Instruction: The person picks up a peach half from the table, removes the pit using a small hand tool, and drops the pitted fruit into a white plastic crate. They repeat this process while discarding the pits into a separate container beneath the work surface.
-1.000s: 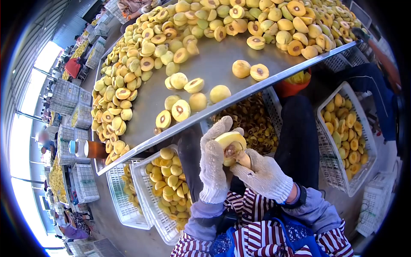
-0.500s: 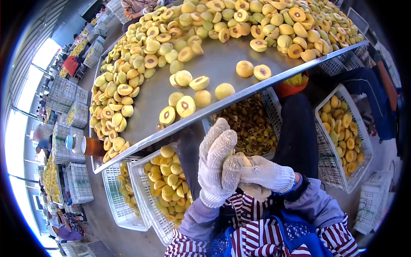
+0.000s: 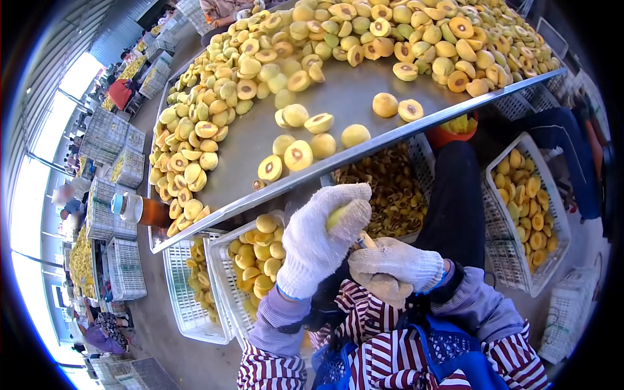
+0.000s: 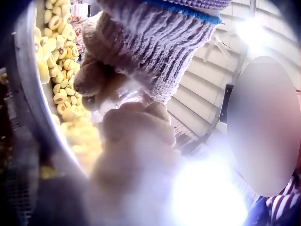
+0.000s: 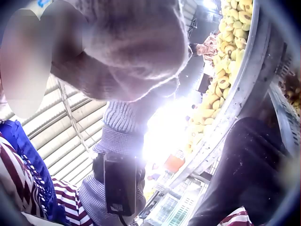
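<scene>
Both hands wear whitish knit gloves and meet in front of the torso. The left hand [image 3: 324, 235] curls its fingers round a yellow-green fruit piece [image 3: 340, 216], which is mostly covered by the glove. The right hand [image 3: 395, 266] grips a small tool by its light handle [image 3: 368, 240], close beside the left fingers; the tool's far end is hidden. Halved fruits [image 3: 299, 156] with brown centres lie on the metal table [image 3: 253, 172] beyond the hands. Glare and blur hide the fingertips in both wrist views.
Under the table edge stands a crate of brown pits and scraps [image 3: 390, 195]. Crates of fruit halves stand at left [image 3: 263, 253] and right [image 3: 530, 208]. A jar of brown liquid [image 3: 140, 210] is at the table's left corner. Another person's leg [image 3: 572, 149] shows at right.
The fruit's cut face and brown centre, visible a second ago, are turned out of sight. The left hand has rolled over and drawn slightly away from the right hand. The head view has shifted slightly.
</scene>
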{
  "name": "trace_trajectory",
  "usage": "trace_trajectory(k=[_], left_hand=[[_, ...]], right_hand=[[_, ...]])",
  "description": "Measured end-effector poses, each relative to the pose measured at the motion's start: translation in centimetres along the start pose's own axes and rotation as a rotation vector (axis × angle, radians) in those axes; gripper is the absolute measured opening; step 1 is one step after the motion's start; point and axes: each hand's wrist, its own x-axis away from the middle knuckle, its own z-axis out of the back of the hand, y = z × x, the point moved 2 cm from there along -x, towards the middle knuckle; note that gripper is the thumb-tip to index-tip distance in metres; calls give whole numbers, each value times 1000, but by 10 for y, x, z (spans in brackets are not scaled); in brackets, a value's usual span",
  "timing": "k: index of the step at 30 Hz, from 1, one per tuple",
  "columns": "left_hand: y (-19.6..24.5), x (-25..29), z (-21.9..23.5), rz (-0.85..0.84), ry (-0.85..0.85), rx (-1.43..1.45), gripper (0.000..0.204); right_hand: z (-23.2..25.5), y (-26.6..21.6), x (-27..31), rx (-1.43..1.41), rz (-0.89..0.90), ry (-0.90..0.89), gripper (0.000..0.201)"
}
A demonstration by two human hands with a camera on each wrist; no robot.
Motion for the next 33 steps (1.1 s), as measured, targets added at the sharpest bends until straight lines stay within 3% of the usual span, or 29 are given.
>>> trace_trajectory(k=[4,7,8,11,15,16,18,19,21,23,25,27,28,30,31,33], left_hand=[[13,-1,-19,-601,235,-302,27],[19,-8,-27,-368,35,-338,26],[25,-13,-28,-102,-100,-311,25],[20,-27,-40,40,-139,-147,25],[26,-33,-61,-442,-57,-334,22],[25,-36,-65,-381,-99,-324,21],[27,-42,-74,-494,-88,-356,21],[29,-46,-78,-551,-78,-371,20],[26,-57,-85,-383,-134,-455,24],[21,-64,-89,-259,-176,-459,26],[11,-71,-93,-174,-217,-383,29],[14,-73,-100,-421,-146,-397,29],[15,-73,-103,-544,-110,-400,30],[9,-77,-107,-591,-87,-383,29],[7,-78,-108,-614,-74,-374,29],[5,-81,-111,-464,-143,-410,30]], right_hand=[[14,7,13,-109,6,-59,35],[15,1,27,-255,-70,-96,35],[18,3,28,-265,-67,-93,35],[28,4,33,-226,-45,-66,38],[48,5,42,-375,-14,-167,42],[55,11,40,-469,-9,-242,43],[64,20,36,-660,-2,-396,44],[68,18,38,-643,10,-350,45],[71,11,44,-612,28,-259,46],[85,35,21,-829,37,-668,46],[89,27,22,-841,37,-691,45],[96,15,40,-654,21,-328,44],[98,21,37,-772,44,-439,43],[101,29,26,-1001,95,-660,42],[104,29,30,-903,58,-516,42],[109,21,40,-696,-16,-235,42]])
